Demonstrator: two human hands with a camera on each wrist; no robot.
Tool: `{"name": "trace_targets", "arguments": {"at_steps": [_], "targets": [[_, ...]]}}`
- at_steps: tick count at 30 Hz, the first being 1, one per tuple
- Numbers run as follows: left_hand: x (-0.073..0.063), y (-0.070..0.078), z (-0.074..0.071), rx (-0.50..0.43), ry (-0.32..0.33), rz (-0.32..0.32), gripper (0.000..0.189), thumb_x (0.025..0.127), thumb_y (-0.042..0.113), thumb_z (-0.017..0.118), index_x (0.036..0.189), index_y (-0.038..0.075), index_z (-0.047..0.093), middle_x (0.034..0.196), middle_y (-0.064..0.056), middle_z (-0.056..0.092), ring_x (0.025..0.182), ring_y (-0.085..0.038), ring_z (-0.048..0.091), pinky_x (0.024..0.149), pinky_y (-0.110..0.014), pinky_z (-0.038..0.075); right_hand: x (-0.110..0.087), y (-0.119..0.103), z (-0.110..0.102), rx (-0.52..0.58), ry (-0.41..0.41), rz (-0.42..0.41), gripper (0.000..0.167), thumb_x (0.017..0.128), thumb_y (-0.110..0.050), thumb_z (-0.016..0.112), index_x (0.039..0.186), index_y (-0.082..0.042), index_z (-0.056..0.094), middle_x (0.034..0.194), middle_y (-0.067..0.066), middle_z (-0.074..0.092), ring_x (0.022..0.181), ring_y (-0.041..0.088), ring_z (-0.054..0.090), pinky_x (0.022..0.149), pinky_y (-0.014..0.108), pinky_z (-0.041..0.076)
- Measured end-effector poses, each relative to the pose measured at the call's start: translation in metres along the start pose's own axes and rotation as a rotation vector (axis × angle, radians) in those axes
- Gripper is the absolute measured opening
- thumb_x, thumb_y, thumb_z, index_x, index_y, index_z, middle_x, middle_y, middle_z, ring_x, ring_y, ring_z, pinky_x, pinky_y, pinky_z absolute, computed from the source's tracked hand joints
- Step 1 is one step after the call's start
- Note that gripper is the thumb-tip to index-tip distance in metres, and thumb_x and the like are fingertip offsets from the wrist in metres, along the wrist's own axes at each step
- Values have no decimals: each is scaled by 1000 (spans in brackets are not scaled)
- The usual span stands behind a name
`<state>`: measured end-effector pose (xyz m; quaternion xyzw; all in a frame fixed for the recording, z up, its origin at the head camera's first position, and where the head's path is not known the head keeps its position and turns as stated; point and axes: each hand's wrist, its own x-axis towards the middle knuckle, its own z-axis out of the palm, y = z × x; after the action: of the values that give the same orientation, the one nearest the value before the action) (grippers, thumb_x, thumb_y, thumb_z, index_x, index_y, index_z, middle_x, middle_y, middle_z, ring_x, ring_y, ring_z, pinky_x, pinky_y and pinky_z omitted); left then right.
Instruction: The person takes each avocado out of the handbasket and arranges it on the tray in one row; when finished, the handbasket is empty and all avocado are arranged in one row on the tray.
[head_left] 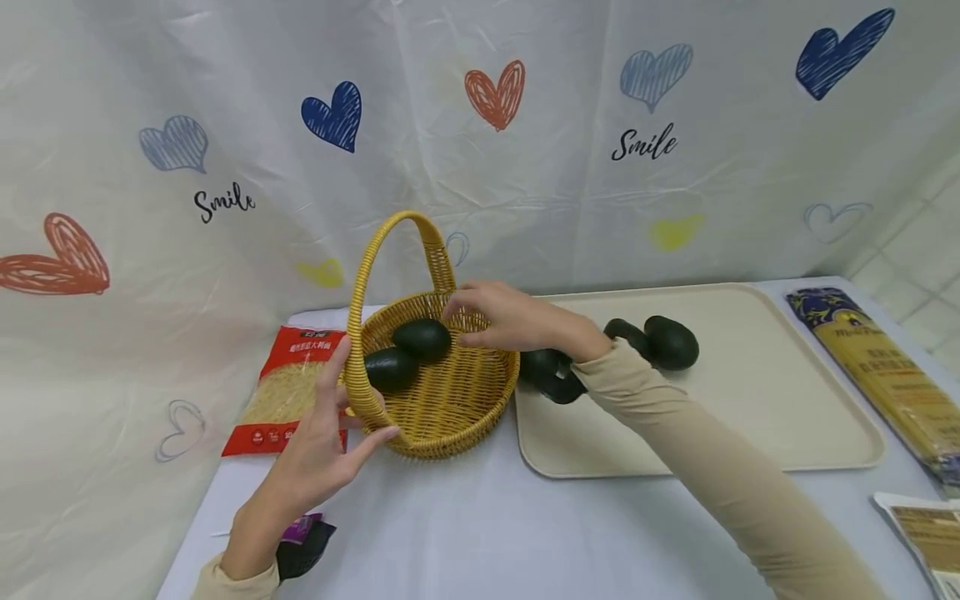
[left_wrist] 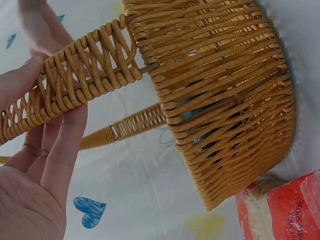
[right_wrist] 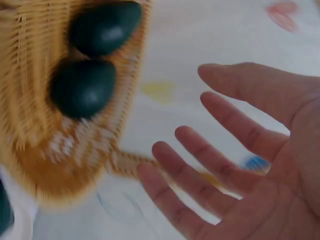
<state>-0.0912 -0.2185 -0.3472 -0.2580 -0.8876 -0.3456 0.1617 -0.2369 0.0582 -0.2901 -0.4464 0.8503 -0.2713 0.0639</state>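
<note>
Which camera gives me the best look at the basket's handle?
Head: the handle shows its whole arch. The left wrist view is closer but cuts off the top; the right wrist view has only a blurred piece, partly behind the right hand.

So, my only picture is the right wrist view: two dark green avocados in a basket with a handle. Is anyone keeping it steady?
Observer: The left grip has the handle of the basket between thumb and fingers.
Visitor: Oh, nice! And what's lying just left of the basket?
Observer: A red packet.
Visitor: What about way over on the right?
Observer: A long gold packet lies beyond the right edge of the cream tray.
</note>
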Motion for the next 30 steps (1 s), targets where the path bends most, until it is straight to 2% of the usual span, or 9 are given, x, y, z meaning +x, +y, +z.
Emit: {"name": "trace_targets", "arguments": {"at_steps": [4,9,13,17,22,27,30], "targets": [[3,0,2,-7,-15,0,132,72,-9,91,167,15,3,124,-18,65,97,-25,73,78,-33,64,38,5,20,-50,-155,16,35,99,-11,73,133,-4,66,137,15,57,127,32,57,109,43,47],[4,0,3,-10,-22,-20,132,72,-8,91,167,16,3,124,-18,66,97,-25,73,79,-29,63,72,18,41,-137,-253,74,49,99,-9,72,147,-6,58,150,14,49,139,29,49,116,40,42],[2,-1,2,-16,-19,-30,133,72,-9,91,167,16,2,134,-22,60,103,-29,73,81,-31,63,89,20,53,-272,-342,85,60,101,-9,71,156,-13,49,159,13,43,146,28,43,120,39,38],[1,-1,1,-14,-12,-34,133,71,-11,90,167,15,2,136,-23,58,105,-31,72,80,-33,64,90,16,60,-363,-374,85,60,101,-11,71,156,-21,51,158,12,44,143,28,46,119,40,40],[1,0,2,-10,-8,-40,133,71,-10,91,168,16,2,131,-22,61,104,-31,72,80,-34,64,82,19,57,-301,-434,106,57,97,-13,77,150,-19,58,146,11,52,133,25,52,111,37,46],[2,1,2,-5,-5,-37,133,72,-10,91,168,16,2,133,-24,61,103,-32,73,79,-31,64,74,19,49,-250,-534,224,62,96,-19,79,152,-21,54,154,7,51,140,23,48,115,39,43],[0,1,2,-3,2,-40,134,71,-10,91,168,17,3,133,-23,61,103,-31,73,79,-29,63,72,17,49,-238,-561,253,62,97,-22,78,153,-21,51,156,7,50,141,23,48,114,40,43]]}}
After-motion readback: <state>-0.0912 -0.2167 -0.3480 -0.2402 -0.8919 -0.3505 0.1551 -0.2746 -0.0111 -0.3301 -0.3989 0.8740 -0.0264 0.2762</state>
